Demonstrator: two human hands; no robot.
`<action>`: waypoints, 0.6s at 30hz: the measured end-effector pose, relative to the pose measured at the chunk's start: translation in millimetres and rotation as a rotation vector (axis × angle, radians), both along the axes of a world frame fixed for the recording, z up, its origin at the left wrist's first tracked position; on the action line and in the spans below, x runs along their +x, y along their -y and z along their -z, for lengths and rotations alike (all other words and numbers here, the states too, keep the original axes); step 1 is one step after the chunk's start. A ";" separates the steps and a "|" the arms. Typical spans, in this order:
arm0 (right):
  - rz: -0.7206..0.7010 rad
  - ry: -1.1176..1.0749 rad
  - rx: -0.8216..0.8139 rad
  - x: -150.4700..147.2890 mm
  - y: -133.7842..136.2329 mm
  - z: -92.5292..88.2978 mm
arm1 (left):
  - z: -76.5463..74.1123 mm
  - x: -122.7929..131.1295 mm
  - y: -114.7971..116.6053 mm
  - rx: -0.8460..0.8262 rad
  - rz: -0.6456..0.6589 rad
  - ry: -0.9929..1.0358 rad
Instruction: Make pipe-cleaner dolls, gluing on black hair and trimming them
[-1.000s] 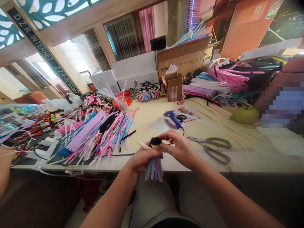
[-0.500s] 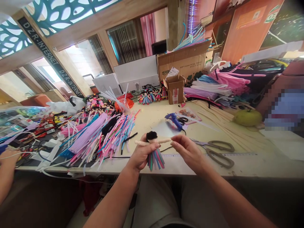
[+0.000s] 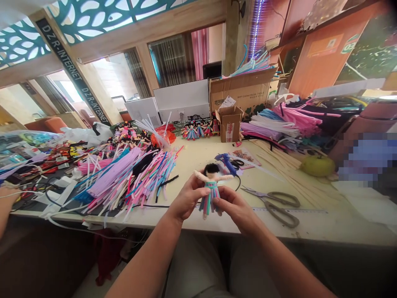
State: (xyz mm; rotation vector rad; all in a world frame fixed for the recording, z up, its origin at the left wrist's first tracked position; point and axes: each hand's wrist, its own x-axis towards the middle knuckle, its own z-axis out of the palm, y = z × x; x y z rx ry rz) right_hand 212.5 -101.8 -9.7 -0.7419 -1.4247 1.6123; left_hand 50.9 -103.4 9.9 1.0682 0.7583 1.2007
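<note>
A small pipe-cleaner doll with black hair, cream arms held out and a striped skirt of blue, pink and green strands is upright above the table's front edge. My left hand grips it from the left, thumb across its waist. On the other side, my right hand pinches the skirt's lower right. Just right of my hands lie large scissors with grey-brown handles, blades partly spread. A blue glue gun rests behind the doll, beside a black-handled pair of scissors.
Loose pipe cleaners cover the table's left side. Finished dolls stand at the back near a small cardboard box. More pipe-cleaner bundles and a green fruit are on the right. Another person's hand shows at far left.
The doll has turned so its striped front and waistband show, and it sits slightly further right. My right hand has moved from the doll's arm down to its skirt.
</note>
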 end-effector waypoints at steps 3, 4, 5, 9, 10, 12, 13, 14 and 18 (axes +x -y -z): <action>0.006 -0.023 -0.022 2.4 2.8 -2.5 | 0.6 -5.1 2.6 -0.023 0.000 0.048; 0.004 -0.019 -0.027 2.1 3.7 -2.9 | 0.6 -5.4 3.1 -0.030 -0.009 0.062; 0.001 -0.012 -0.032 1.7 4.6 -3.3 | 0.6 -5.0 3.3 -0.035 -0.024 0.072; -0.022 0.030 -0.032 -0.4 8.0 -4.0 | 1.8 -1.0 2.6 -0.058 -0.103 0.103; -0.028 0.037 -0.031 -0.6 8.9 -4.0 | 2.9 0.1 2.5 -0.071 -0.119 0.116; -0.039 0.041 -0.026 -0.8 10.4 -3.7 | 5.8 2.6 3.0 -0.105 -0.133 0.143; -0.046 0.042 -0.022 -0.8 10.9 -3.3 | 7.5 4.1 3.6 -0.124 -0.137 0.156; -0.053 0.043 -0.016 -0.8 11.2 -2.7 | 9.3 5.5 4.5 -0.142 -0.137 0.168; -0.075 0.088 0.018 0.7 8.2 2.7 | 15.6 2.8 5.9 -0.173 -0.109 0.147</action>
